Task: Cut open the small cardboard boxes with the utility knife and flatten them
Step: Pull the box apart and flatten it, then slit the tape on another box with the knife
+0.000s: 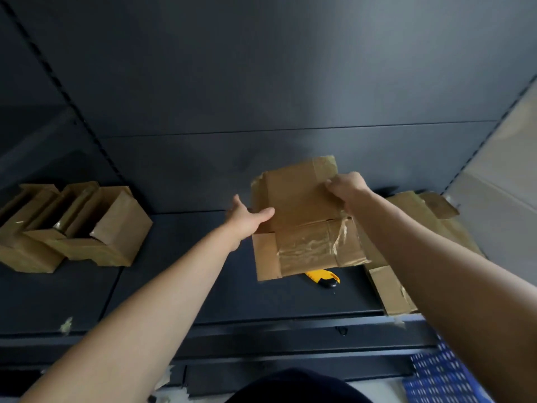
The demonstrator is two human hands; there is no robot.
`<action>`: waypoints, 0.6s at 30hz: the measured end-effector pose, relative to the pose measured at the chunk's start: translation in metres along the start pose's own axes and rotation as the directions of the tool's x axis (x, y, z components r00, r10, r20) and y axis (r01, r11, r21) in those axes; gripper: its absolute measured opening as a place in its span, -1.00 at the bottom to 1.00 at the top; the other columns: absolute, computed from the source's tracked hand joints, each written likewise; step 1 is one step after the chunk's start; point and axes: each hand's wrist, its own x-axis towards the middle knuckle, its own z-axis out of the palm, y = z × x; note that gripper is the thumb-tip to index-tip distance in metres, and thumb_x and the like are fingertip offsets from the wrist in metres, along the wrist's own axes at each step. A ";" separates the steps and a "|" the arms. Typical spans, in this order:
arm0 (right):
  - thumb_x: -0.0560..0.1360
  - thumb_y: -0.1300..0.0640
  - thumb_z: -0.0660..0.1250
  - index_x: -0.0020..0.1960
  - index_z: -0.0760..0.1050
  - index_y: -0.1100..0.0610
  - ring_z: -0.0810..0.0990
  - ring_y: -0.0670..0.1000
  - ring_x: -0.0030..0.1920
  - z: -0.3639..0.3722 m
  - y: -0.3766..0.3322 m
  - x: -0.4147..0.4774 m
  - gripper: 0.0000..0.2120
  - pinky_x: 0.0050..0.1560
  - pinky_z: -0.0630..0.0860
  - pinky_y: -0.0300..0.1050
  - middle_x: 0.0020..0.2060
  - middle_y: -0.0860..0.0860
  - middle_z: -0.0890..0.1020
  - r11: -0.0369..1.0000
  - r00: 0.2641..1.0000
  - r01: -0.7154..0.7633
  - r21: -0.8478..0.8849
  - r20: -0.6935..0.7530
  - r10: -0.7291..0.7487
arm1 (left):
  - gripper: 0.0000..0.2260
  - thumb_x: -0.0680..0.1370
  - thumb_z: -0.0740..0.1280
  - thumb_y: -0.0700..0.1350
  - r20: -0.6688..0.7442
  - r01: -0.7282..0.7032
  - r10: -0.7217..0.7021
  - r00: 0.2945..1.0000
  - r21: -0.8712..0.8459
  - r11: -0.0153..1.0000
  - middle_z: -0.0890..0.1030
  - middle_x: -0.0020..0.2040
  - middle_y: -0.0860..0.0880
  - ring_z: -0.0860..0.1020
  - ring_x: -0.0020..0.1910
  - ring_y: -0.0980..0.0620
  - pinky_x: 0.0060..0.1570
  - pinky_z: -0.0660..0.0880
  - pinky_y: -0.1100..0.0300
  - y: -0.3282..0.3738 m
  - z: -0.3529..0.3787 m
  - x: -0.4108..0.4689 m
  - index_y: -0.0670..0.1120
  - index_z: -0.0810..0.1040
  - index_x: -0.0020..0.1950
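Three taped boxes (72,225) wait uncut; both hands, left (247,218) and right (347,187), fingers closed on its edges, flatten an opened box (302,216) above the utility knife (324,278), beside flattened cardboard (406,257).

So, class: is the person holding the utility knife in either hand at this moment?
No: the utility knife lies on the dark shelf, partly under the opened box that the left hand and right hand grip.
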 end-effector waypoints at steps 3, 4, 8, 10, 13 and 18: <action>0.54 0.17 0.28 0.20 0.50 0.33 0.47 0.04 -0.10 -0.029 0.024 0.010 -0.69 -0.10 0.42 -0.14 -0.09 0.10 0.50 1.000 0.994 -0.025 -0.008 -0.103 0.024 | -0.44 0.50 0.42 -0.09 0.136 0.038 -0.006 0.991 -0.233 0.972 0.55 0.21 -0.14 0.59 0.02 -0.08 -0.07 0.56 0.04 0.009 0.033 0.005 -0.16 0.27 0.43; 0.52 0.16 0.30 0.15 0.54 0.33 0.49 0.06 -0.12 -0.040 0.032 0.011 -0.71 -0.10 0.43 -0.13 -0.12 0.11 0.53 1.000 0.986 -0.020 -0.023 -0.167 0.016 | -0.59 0.51 0.40 -0.17 0.139 0.020 0.015 0.990 -0.246 0.969 0.60 0.14 -0.15 0.61 -0.02 -0.09 -0.07 0.55 0.03 0.013 0.047 0.008 -0.19 0.40 0.32; 0.49 0.13 0.32 0.08 0.57 0.16 0.59 0.12 0.00 -0.078 0.055 0.009 -0.80 0.04 0.51 -0.10 -0.01 0.10 0.64 0.986 0.948 -0.071 -0.153 -0.318 0.019 | -0.69 0.53 0.34 -0.26 0.163 0.040 0.001 0.987 -0.243 0.969 0.58 0.14 -0.13 0.56 0.08 -0.13 0.11 0.52 -0.09 0.032 0.105 0.011 -0.14 0.44 0.26; 0.48 0.16 0.28 0.15 0.52 0.13 0.58 0.15 0.09 -0.092 0.063 0.007 -0.75 0.15 0.49 -0.03 0.05 0.11 0.62 0.965 0.935 -0.120 -0.232 -0.354 0.031 | -0.69 0.55 0.31 -0.27 0.188 0.060 -0.021 0.982 -0.205 0.977 0.56 0.16 -0.14 0.55 0.09 -0.13 0.09 0.53 -0.10 0.036 0.131 0.013 -0.14 0.41 0.29; 0.46 0.17 0.29 0.17 0.51 0.16 0.57 0.18 0.12 -0.102 0.070 0.007 -0.71 0.16 0.50 0.01 0.08 0.14 0.62 0.957 0.933 -0.097 -0.275 -0.359 -0.008 | -0.71 0.56 0.28 -0.30 0.178 0.082 -0.060 0.982 -0.119 0.990 0.55 0.15 -0.18 0.55 0.08 -0.14 0.08 0.54 -0.10 0.030 0.160 0.021 -0.19 0.41 0.27; 0.49 0.23 0.26 0.15 0.56 0.19 0.57 0.17 0.11 -0.089 0.075 0.013 -0.75 0.16 0.51 -0.02 0.08 0.16 0.62 0.936 0.980 -0.015 -0.350 -0.193 -0.057 | -0.69 0.55 0.35 -0.11 0.058 -0.090 0.075 0.996 0.352 0.932 0.56 0.20 -0.17 0.55 0.15 -0.12 -0.05 0.47 0.17 0.025 0.171 0.023 -0.20 0.49 0.25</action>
